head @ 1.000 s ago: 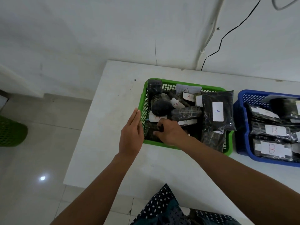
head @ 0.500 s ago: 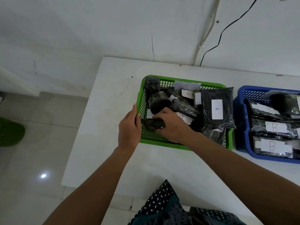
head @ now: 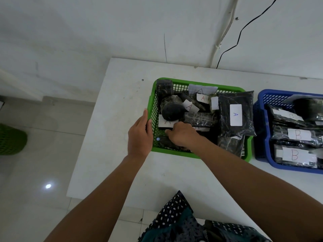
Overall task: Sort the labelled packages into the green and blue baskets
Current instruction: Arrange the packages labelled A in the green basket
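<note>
The green basket (head: 229, 87) stands on a white table (head: 113, 130), filled with several dark wrapped packages labelled A, the largest a flat bag (head: 236, 114) leaning at its right side. My left hand (head: 139, 135) grips the basket's left rim, thumb hooked over the edge. My right hand (head: 183, 135) reaches inside to the front left corner and lies on a small dark package (head: 166, 143) on the basket floor. To the right, the blue basket (head: 262, 130) holds dark packages labelled B (head: 297, 154).
The table's left edge drops to a tiled floor, where a green mesh container (head: 10, 138) stands at far left. A black cable (head: 239, 35) runs down the wall behind the table. Patterned dark clothing (head: 176, 219) shows at the near table edge.
My right hand has lowered the small dark package from rim height down into the basket's front left corner. My left hand has closed around the basket's left rim.
</note>
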`<state>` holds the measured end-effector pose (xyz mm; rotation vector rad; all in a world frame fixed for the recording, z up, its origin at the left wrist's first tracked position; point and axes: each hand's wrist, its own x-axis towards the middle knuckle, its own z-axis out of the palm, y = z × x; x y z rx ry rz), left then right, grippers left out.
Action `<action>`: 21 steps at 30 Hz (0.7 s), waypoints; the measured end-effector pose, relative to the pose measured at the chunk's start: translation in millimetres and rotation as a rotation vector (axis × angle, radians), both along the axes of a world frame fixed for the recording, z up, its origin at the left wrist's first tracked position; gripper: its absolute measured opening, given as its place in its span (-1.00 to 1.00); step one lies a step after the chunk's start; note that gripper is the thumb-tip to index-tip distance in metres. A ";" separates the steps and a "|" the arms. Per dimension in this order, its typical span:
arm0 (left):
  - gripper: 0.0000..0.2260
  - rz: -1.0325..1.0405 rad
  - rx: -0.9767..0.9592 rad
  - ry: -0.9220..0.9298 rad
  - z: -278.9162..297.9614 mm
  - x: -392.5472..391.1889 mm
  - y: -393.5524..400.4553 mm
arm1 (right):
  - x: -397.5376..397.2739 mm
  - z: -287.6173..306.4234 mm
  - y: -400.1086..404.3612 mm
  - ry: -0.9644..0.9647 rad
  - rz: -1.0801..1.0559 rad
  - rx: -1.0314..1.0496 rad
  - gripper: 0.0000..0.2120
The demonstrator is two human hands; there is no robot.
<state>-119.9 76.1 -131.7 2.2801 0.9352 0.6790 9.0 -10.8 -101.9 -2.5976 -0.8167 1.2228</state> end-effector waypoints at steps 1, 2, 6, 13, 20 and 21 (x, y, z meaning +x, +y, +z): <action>-0.62 -0.004 0.007 0.001 -0.5 -0.1 0.5 | 0.3 0.1 4.9 0.028 -0.041 -0.037 -0.56; -0.62 -0.010 0.013 0.003 -1.1 -0.2 0.9 | 0.7 0.2 8.7 0.055 -0.081 -0.067 -0.51; -0.62 -0.019 0.024 -0.006 -3.1 -0.7 1.0 | 3.2 -0.2 15.2 0.210 -0.253 -0.054 -0.52; -0.63 -0.018 0.007 -0.023 -5.6 -0.7 3.6 | 20.5 10.9 -0.1 0.455 -0.438 0.071 -0.63; -0.63 0.002 -0.022 -0.021 -6.0 0.1 4.1 | 19.3 0.5 -5.7 0.211 -0.322 0.239 -0.66; -0.63 0.001 -0.022 -0.022 -6.0 -0.2 4.2 | 19.5 0.3 -5.9 0.185 -0.268 0.224 -0.68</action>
